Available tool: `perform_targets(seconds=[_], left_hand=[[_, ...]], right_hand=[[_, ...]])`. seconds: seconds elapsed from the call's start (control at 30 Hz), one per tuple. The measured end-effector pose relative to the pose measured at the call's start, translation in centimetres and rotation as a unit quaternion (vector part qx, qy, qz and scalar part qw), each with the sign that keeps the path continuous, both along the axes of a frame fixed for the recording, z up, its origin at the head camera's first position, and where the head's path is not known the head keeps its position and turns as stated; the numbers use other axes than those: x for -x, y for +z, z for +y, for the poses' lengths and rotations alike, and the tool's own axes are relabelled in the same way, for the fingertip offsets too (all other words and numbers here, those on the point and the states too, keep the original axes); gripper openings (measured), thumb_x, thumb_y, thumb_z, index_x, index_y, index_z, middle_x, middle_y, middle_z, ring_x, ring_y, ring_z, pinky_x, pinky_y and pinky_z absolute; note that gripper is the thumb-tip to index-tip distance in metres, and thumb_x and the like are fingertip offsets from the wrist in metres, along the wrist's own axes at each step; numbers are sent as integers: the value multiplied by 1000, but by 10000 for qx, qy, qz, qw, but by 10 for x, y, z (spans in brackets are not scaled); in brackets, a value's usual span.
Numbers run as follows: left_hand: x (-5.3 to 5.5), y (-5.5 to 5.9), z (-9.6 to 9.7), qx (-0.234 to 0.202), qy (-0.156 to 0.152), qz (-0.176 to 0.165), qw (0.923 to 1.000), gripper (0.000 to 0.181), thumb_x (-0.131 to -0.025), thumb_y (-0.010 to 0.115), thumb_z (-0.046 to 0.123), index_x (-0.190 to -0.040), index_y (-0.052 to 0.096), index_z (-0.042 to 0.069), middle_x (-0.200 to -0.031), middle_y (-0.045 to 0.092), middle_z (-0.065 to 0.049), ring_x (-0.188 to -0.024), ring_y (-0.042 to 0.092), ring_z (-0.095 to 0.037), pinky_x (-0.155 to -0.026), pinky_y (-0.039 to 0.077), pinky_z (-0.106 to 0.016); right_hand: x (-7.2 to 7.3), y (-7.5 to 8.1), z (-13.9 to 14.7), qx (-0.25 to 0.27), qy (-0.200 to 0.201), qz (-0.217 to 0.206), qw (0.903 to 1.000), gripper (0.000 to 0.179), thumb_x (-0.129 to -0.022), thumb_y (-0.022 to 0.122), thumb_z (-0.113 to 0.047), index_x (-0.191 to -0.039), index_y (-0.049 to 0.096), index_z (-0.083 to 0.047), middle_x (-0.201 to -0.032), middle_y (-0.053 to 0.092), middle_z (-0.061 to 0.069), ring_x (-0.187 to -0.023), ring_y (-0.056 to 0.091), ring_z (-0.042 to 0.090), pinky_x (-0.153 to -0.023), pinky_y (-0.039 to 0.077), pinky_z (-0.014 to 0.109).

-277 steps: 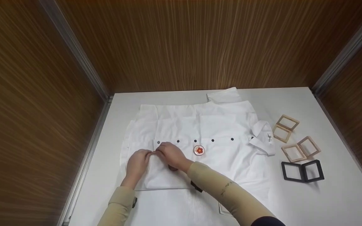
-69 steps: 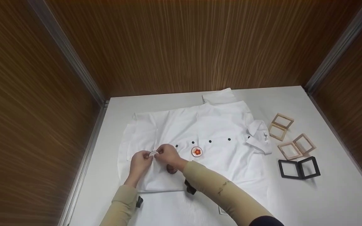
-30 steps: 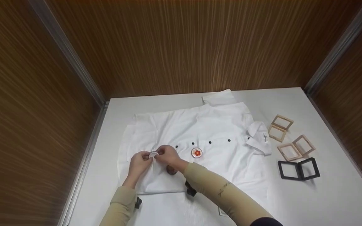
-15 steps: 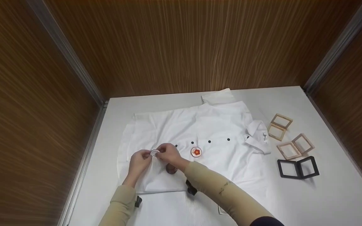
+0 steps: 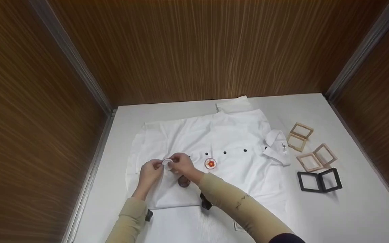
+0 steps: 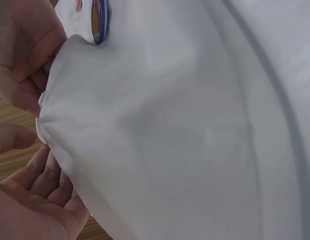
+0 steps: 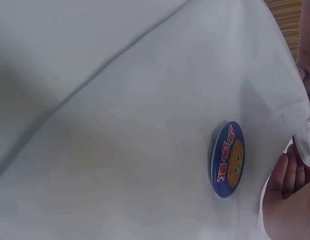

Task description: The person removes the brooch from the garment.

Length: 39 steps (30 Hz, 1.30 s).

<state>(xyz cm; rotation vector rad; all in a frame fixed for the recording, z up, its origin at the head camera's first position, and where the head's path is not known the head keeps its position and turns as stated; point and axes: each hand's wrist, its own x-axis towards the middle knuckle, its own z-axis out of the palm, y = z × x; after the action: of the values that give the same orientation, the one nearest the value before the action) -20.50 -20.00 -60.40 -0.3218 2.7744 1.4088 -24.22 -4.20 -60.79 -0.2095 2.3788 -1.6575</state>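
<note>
A white shirt [image 5: 235,135] with dark buttons lies spread on the table. At its front opening, my left hand [image 5: 151,172] pinches the left side of a round badge [image 5: 167,163] that shows a pale side. The right hand [image 5: 183,164] pinches the badge's other side, with cloth gathered below it. In the right wrist view the badge [image 7: 306,142] has a reddish rim and stands at the raised cloth edge. Raised cloth mostly hides it in the left wrist view. Below the right hand, a blue badge with a yellow figure [image 7: 228,160] sits on the shirt.
A badge with a red flower [image 5: 210,163] is on the shirt, right of the hands. Farther right stand two light wooden hinged frames [image 5: 296,141] [image 5: 310,162] and a black one [image 5: 309,181]. A flat pale thing peeks from under the right forearm. Brown wood-grain panels enclose the white table [image 5: 316,216].
Since the oldest frame, the badge has turned from edge-on to show its pale side, and the shirt's leftmost button has gone out of sight. Lately the badge and right fingers have shifted slightly.
</note>
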Motion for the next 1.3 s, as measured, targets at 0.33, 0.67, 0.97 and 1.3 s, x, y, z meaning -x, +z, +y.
perform_targets(seconds=[0.33, 0.67, 0.97, 1.3], left_hand=[[-1, -2, 1, -8, -182, 79, 9998, 33, -96, 78, 22, -118, 74, -3, -100, 76, -13, -93, 72, -24, -85, 62, -36], [1, -2, 2, 94, -228, 201, 9995, 34, -97, 78, 23, -117, 74, -4, -98, 77, -15, -91, 72, -25, -85, 61, -39], [1, -2, 4, 131, -137, 320, 9993, 30, -97, 75, 17, -116, 75, -6, -95, 76, -15, -87, 70, -24, -81, 61, -35], [5, -2, 5, -74, -100, 136, 9998, 32, -99, 74, 20, -119, 74, -6, -101, 78, -18, -94, 72, -28, -85, 61, -38]], right_hand=[[-4, 2, -1, 8, -141, -179, 9997, 14, -91, 71, -6, -101, 76, 2, -87, 75, 10, -67, 60, 8, -59, 50, 18], [-1, -2, 2, -4, -205, -87, 9998, 16, -90, 74, -9, -100, 76, 3, -88, 75, 11, -71, 58, 9, -62, 47, 16], [1, -6, 3, 203, -201, -409, 9988, 16, -94, 74, -12, -102, 75, 3, -84, 73, 7, -66, 62, 8, -59, 51, 18], [2, -8, 5, 403, -214, -551, 9974, 17, -94, 75, -11, -102, 74, 4, -79, 72, 4, -61, 62, 7, -59, 53, 18]])
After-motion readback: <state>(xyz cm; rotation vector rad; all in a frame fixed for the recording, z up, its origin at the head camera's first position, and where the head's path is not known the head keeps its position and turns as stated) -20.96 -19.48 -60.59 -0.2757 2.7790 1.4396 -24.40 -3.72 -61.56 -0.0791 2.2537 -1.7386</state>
